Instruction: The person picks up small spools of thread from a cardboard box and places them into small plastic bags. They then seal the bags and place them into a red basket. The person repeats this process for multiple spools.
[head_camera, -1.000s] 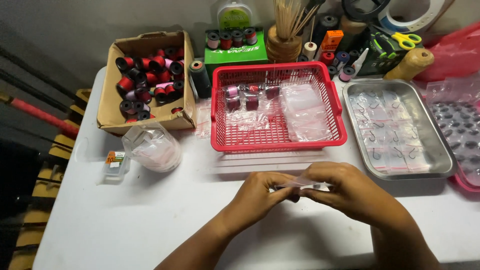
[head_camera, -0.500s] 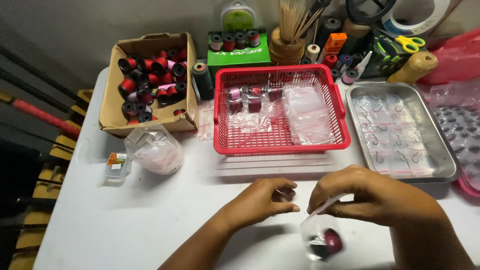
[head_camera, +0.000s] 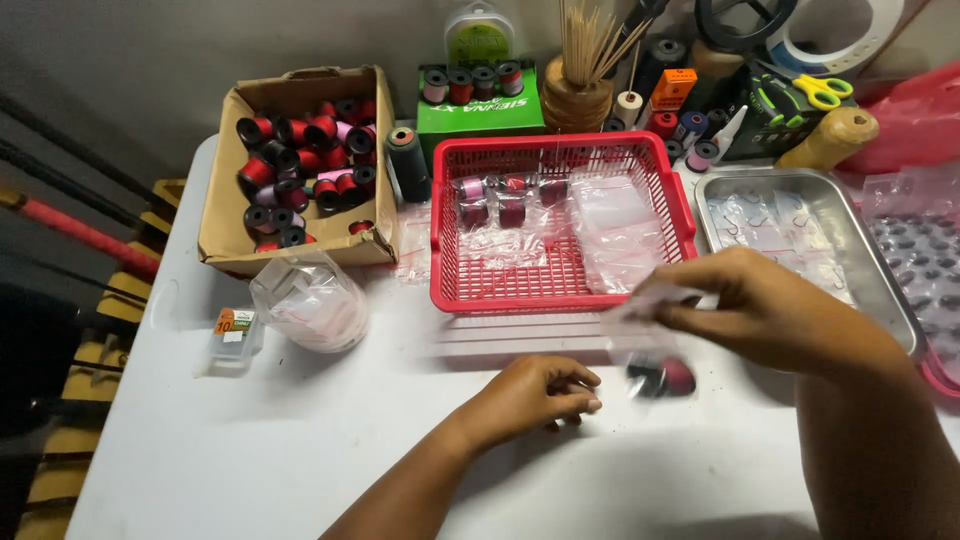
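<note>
A person's left hand (head_camera: 535, 395) rests on the white table (head_camera: 250, 450) at six o'clock, fingers curled loosely together and holding nothing that can be seen. Just to its right, at about four o'clock, the right hand (head_camera: 770, 310) pinches the top of a small clear bag (head_camera: 650, 340) between thumb and fingers — clamped on the plastic, with a dark red spool (head_camera: 665, 377) hanging in the bottom of it, blurred, just above the tabletop.

To do this well, judging from the frame, the pinch should stay at the bag's mouth so the spool sits low and cannot slip out, and the free hand should stay close to steady or seal the bag.

Beyond the hands, at twelve o'clock, a red basket (head_camera: 560, 290) holds more bagged spools and loose clear bags. At two o'clock lies a metal tray (head_camera: 890, 290) with small bagged hooks. At ten o'clock a cardboard box (head_camera: 240, 220) is filled with red, pink and black spools, and near it, at nine o'clock, stands a clear tub (head_camera: 310, 300) beside a small plastic case (head_camera: 232, 335). Farthest off — along the wall — sit a green box (head_camera: 480, 110) topped with spools, a holder of wooden sticks (head_camera: 578, 85) and yellow-handled scissors (head_camera: 815, 90).
</note>
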